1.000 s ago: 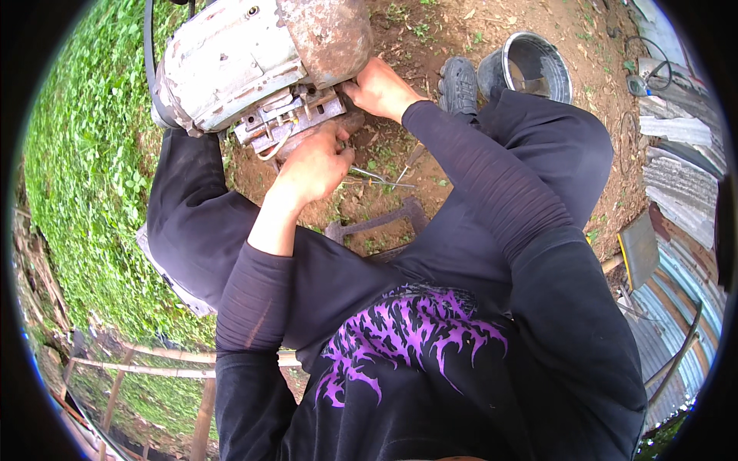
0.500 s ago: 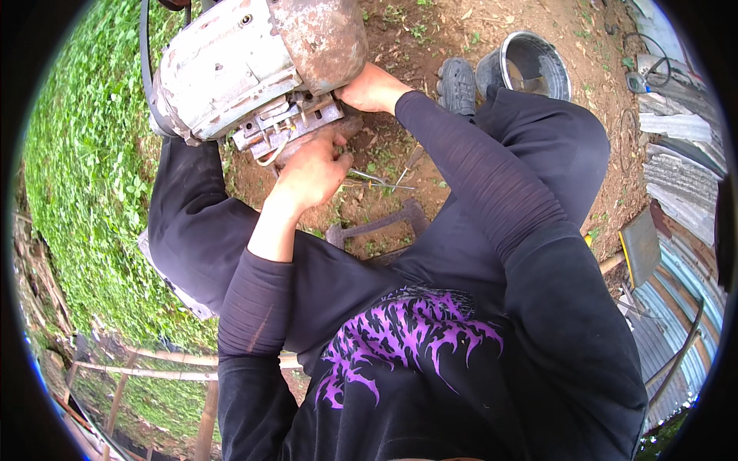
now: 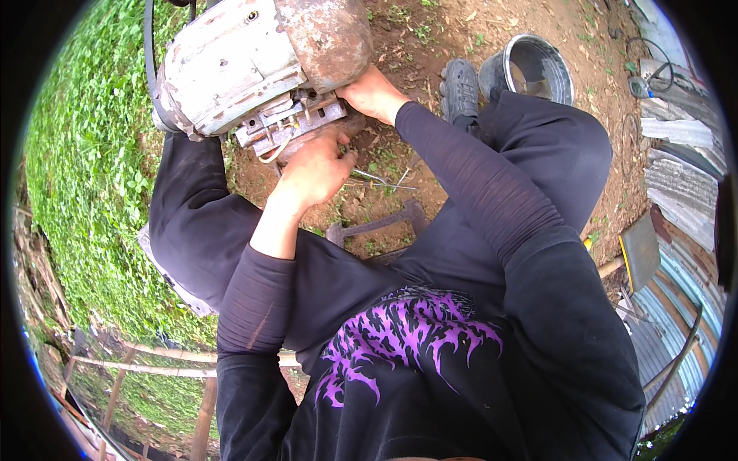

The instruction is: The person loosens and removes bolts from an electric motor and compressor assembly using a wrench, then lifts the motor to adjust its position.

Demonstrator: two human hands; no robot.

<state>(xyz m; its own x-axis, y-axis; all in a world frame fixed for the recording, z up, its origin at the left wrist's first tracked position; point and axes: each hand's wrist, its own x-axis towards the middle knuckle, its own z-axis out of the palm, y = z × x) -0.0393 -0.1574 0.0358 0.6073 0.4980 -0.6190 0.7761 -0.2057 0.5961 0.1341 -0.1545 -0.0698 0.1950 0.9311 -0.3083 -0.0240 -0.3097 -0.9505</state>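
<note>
A whitish electric motor (image 3: 223, 69) with worn paint and a rusty end cover (image 3: 327, 42) stands at the upper left. Below its body is a metal mounting base (image 3: 292, 123) with slots, bolts and a pale wire loop. My left hand (image 3: 314, 170) is at the underside of this base, its fingers curled; the fingertips and whatever they grip are hidden. Against the lower edge of the rusty cover rests my right hand (image 3: 374, 94), with its fingers out of sight behind the motor. Thin metal tools (image 3: 377, 178) lie on the soil just right of my left hand.
A rusty metal bracket (image 3: 377, 223) lies between my legs. Beyond my right shoe (image 3: 460, 88) stands a dark bucket (image 3: 542, 69). A black belt (image 3: 148, 61) runs up at the motor's left. Grass (image 3: 84, 184) spreads leftward; corrugated sheets (image 3: 680, 307) and a wooden-handled tool (image 3: 638, 250) lie right.
The motor and both hands appear very slightly farther right in the picture. Both hands keep nearly the same pose at the motor.
</note>
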